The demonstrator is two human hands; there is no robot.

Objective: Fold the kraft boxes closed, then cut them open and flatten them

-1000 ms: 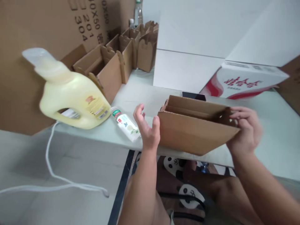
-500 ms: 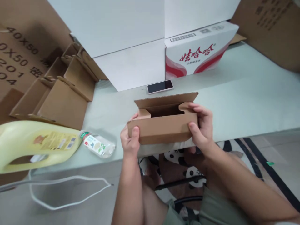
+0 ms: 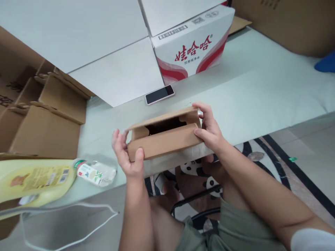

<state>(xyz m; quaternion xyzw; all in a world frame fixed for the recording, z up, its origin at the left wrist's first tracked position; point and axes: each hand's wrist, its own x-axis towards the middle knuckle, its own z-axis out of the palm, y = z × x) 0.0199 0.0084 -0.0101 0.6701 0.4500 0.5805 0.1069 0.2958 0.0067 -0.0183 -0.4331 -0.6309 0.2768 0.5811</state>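
Observation:
A small brown cardboard box [image 3: 167,142] is held between both hands above the table's front edge. Its long lid flap leans inward over a dark opening, and a side flap shows folded in at the left. My left hand [image 3: 129,153] grips the left end, thumb on the front face and fingers behind. At the right end my right hand [image 3: 209,127] holds on, its thumb on the front face and its fingers at the top flap's corner. What lies inside the box is too dark to make out.
Behind the box lies a phone [image 3: 159,94] before white cartons [image 3: 193,52]. To the left are a clear bottle [image 3: 95,172], a yellow jug [image 3: 39,179] and open brown boxes [image 3: 47,129]. A white cable loop [image 3: 99,226] hangs in front. Something blue [image 3: 326,63] shows far right.
The top flap has swung from standing up to leaning over the opening, with my right fingers moved up to its corner. The view has turned rightward, and the blue thing has appeared.

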